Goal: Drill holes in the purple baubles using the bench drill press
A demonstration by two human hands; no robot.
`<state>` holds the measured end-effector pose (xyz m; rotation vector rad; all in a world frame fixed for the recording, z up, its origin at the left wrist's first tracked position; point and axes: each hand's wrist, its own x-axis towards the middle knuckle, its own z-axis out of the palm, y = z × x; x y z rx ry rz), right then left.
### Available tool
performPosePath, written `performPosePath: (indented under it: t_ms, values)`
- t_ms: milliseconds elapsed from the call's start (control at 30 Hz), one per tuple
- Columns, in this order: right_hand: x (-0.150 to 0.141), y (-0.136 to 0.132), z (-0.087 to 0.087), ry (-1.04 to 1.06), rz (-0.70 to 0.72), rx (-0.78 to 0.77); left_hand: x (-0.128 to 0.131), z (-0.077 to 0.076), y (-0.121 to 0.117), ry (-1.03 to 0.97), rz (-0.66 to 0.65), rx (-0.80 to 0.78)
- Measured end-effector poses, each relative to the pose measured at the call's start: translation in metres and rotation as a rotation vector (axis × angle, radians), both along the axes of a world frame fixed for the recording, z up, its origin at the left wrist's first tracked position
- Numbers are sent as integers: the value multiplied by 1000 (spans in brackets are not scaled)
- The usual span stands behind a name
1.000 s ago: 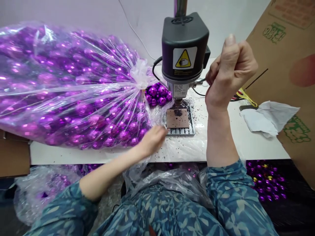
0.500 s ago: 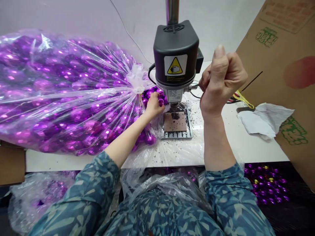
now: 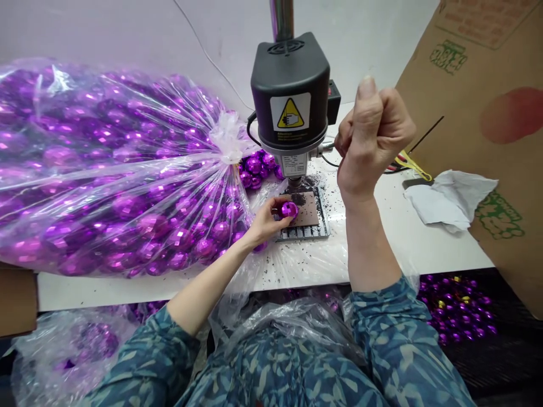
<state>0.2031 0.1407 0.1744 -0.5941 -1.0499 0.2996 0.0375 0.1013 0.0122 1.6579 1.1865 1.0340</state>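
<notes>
My left hand [image 3: 270, 219] pinches a shiny purple faceted ball [image 3: 289, 210] over the left part of a tan square board [image 3: 309, 212]. That board lies on the slotted metal base [image 3: 322, 229] of a black drill press [image 3: 291, 90], which has a yellow warning label. My right hand [image 3: 375, 135] is closed around the press's side lever [image 3: 326, 147], most of which the fist hides. Loose purple balls [image 3: 254, 165] lie behind my left hand, beside the knotted neck of the big bag.
A large clear bag of purple balls [image 3: 127, 175] fills the table's left side. Dark shavings lie around the base. At right are crumpled white paper [image 3: 449, 198], a yellow-handled tool [image 3: 414, 165] and a cardboard box [image 3: 479, 73]. More balls [image 3: 460, 311] sit below the table edge.
My left hand has come from the loose balls toward me and right, bringing one purple ball over the board. My right hand stays closed at the lever. The view has shifted slightly.
</notes>
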Motion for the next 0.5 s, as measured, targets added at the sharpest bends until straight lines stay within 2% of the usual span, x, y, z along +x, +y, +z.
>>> performPosePath:
  t_ms: [167, 333, 500]
  values:
    - [2, 0, -2, 19, 58, 34, 4, 0, 8, 195, 37, 110]
    - [2, -1, -1, -12, 30, 12, 10, 1, 9, 238, 130, 86]
    - [2, -1, 0, -21, 37, 23, 18, -3, 14, 285, 128, 175]
